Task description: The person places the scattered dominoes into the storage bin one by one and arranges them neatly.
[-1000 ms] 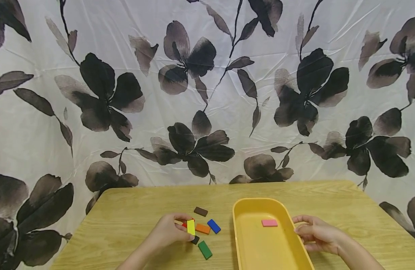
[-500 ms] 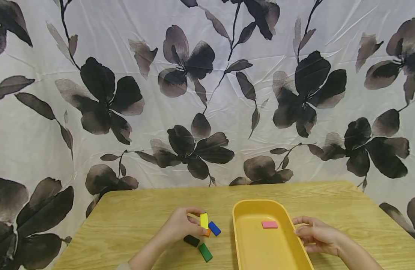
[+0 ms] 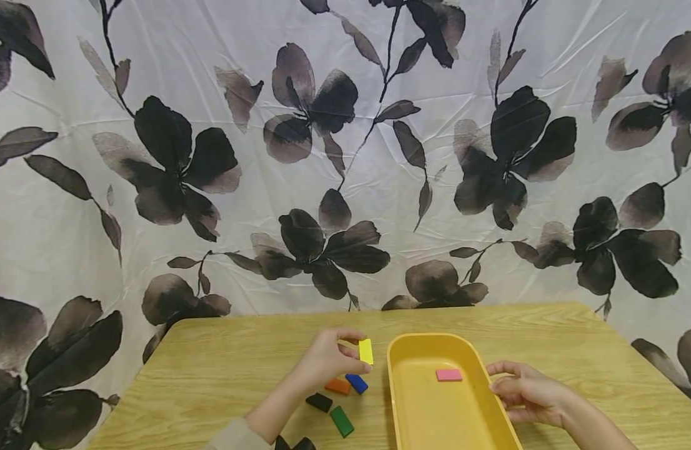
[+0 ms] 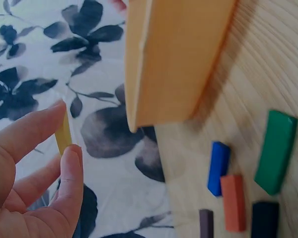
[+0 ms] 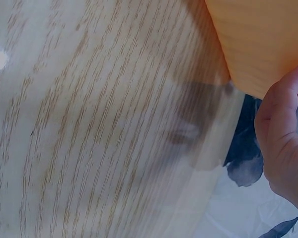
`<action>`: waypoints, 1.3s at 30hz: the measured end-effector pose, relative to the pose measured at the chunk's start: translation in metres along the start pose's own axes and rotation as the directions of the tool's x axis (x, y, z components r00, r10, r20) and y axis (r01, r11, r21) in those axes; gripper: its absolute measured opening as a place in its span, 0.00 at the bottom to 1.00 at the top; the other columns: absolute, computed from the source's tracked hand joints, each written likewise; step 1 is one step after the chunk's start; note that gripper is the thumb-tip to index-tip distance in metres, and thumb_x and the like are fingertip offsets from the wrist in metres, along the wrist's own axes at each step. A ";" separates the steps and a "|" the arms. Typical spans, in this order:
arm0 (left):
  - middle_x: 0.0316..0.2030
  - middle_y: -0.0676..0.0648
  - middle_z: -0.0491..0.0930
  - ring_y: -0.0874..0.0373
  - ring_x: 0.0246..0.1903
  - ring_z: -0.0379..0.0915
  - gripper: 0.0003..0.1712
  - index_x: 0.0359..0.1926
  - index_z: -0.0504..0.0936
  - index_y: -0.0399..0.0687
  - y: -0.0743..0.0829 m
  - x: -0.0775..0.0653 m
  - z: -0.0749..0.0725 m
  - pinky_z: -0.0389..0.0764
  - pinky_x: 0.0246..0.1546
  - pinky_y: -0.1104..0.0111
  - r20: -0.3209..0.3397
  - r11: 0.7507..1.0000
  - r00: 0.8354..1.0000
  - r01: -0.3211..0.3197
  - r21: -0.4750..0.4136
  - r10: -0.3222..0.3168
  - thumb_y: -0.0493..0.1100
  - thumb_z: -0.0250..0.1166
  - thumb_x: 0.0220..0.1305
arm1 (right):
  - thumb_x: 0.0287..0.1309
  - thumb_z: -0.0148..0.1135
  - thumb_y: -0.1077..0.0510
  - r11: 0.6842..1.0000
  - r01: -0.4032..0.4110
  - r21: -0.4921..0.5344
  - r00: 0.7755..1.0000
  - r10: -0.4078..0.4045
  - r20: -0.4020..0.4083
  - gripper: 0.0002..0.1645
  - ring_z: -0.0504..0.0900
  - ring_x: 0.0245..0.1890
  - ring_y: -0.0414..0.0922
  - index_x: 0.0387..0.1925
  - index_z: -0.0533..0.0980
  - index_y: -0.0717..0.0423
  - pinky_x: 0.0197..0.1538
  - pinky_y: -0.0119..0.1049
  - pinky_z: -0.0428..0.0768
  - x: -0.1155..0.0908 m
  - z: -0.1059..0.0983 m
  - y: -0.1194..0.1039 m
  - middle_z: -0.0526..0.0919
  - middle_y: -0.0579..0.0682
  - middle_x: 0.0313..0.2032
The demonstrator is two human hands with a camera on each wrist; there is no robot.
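My left hand (image 3: 333,359) pinches a yellow block (image 3: 366,352) between thumb and fingertips, raised just left of the tray. In the left wrist view the yellow block (image 4: 64,133) shows edge-on between the fingers. On the table lie an orange block (image 3: 338,386), a blue block (image 3: 357,383), a black block (image 3: 319,402) and a green block (image 3: 342,421). A brown block (image 4: 206,223) shows in the left wrist view; in the head view the hand hides it. My right hand (image 3: 528,392) holds the right rim of a yellow tray (image 3: 392,387). A pink block (image 3: 449,375) lies inside it.
The light wooden table (image 3: 227,356) ends at the back before a white cloth with dark flowers (image 3: 323,175). A dark object (image 3: 295,444) pokes in at the bottom edge below the left forearm. The tray walls stand up from the tabletop.
My left hand has carried the yellow block rightward and up, from over the loose blocks to near the tray's left rim. The black and orange blocks are uncovered. My right hand stays at the tray.
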State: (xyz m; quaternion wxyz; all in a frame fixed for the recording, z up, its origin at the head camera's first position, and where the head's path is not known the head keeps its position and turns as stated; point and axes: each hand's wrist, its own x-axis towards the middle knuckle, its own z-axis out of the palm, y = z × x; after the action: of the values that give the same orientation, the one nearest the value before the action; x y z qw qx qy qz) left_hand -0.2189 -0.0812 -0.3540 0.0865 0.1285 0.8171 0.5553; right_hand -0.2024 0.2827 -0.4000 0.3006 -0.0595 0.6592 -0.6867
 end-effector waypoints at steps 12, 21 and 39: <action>0.38 0.47 0.80 0.58 0.33 0.77 0.28 0.48 0.81 0.41 0.020 0.013 0.021 0.79 0.31 0.66 0.011 0.998 0.999 -0.044 -0.052 0.044 0.35 0.76 0.41 | 0.61 0.53 0.63 1.000 -0.013 0.005 1.000 0.013 0.002 0.16 0.77 0.28 0.38 0.50 0.64 0.59 0.35 0.33 0.81 0.001 0.001 0.000 0.79 0.48 0.32; 0.37 0.45 0.80 0.56 0.34 0.77 0.29 0.50 0.80 0.39 0.034 0.023 0.035 0.80 0.36 0.64 0.018 0.990 0.998 -0.051 -0.133 0.054 0.31 0.74 0.42 | 0.60 0.53 0.62 1.000 -0.006 0.000 1.000 0.006 0.012 0.16 0.76 0.27 0.37 0.49 0.64 0.58 0.34 0.32 0.80 0.002 0.002 0.000 0.78 0.47 0.30; 0.36 0.47 0.76 0.58 0.31 0.76 0.26 0.44 0.81 0.36 0.038 0.041 0.072 0.79 0.32 0.69 0.007 0.968 0.998 -0.056 -0.244 0.060 0.28 0.74 0.38 | 0.61 0.52 0.62 1.000 -0.010 -0.008 1.000 0.010 0.007 0.18 0.77 0.28 0.38 0.52 0.63 0.61 0.35 0.34 0.81 0.000 0.001 0.002 0.79 0.49 0.32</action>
State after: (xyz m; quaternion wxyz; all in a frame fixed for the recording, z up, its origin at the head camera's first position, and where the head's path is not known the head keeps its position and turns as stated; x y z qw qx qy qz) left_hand -0.2331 0.0089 -0.3449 0.0914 0.1449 0.7378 0.6529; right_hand -0.2014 0.2815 -0.4018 0.3060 -0.0599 0.6613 -0.6823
